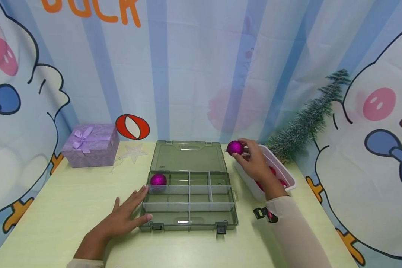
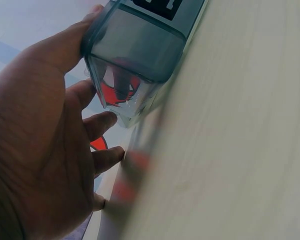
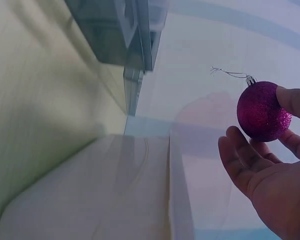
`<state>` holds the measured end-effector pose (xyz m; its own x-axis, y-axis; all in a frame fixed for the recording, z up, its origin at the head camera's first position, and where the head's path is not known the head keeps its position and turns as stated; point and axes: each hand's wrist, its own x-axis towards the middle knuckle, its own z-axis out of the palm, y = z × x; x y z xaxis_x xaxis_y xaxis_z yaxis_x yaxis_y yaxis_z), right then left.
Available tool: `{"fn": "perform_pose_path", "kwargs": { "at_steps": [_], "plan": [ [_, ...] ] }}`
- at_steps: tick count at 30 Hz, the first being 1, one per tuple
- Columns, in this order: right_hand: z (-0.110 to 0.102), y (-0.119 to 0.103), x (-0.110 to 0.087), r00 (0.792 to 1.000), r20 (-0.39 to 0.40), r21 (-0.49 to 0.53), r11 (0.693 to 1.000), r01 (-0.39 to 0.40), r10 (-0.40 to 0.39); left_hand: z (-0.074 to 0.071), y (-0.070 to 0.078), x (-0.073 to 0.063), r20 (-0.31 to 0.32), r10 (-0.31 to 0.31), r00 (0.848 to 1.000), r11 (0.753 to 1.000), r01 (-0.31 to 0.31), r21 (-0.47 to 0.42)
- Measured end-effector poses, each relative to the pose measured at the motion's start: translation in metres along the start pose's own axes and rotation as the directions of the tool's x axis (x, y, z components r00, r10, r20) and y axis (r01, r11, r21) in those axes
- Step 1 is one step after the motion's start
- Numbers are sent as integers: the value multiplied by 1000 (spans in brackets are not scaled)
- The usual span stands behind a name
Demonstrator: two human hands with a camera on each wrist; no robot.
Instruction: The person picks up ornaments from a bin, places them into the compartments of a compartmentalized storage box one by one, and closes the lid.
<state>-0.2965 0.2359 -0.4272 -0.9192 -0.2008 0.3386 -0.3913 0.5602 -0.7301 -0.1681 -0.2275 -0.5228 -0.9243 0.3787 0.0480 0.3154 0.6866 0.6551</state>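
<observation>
A glittery purple Christmas ball (image 1: 235, 148) is pinched between the thumb and fingers of my right hand (image 1: 256, 160), above the far end of a white plastic basket (image 1: 289, 175). In the right wrist view the ball (image 3: 262, 112) shows its silver cap and hanging string. My left hand (image 1: 122, 216) rests with spread fingers at the left side of an open green divided box (image 1: 187, 227). In the left wrist view, thumb and fingertips touch the box's corner (image 2: 135, 45). Another purple ball (image 1: 158, 180) lies in the box's back left compartment.
Several red balls (image 1: 272, 171) lie in the basket. Behind it leans a small green tinsel tree (image 1: 308, 119). A purple gift box (image 1: 92, 145) with a bow and a pale star (image 1: 134, 152) are at the back left. The box's lid (image 1: 187, 158) lies folded back toward the curtain.
</observation>
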Motion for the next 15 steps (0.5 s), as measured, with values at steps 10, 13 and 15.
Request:
{"fn": "perform_pose_path", "kwargs": {
  "at_steps": [10, 13, 15],
  "plan": [
    [24, -20, 3, 993, 93, -87, 993, 83, -74, -1, 0, -1, 1, -4, 1000, 1000, 4, 2],
    [30, -26, 3, 992, 98, -76, 993, 86, -78, 0, 0, -1, 1, -5, 1000, 1000, 5, 5],
    [33, -29, 3, 992, 100, -65, 994, 87, -81, 0, -1, -1, 1, -7, 1000, 1000, 7, 4]
  ]
}}
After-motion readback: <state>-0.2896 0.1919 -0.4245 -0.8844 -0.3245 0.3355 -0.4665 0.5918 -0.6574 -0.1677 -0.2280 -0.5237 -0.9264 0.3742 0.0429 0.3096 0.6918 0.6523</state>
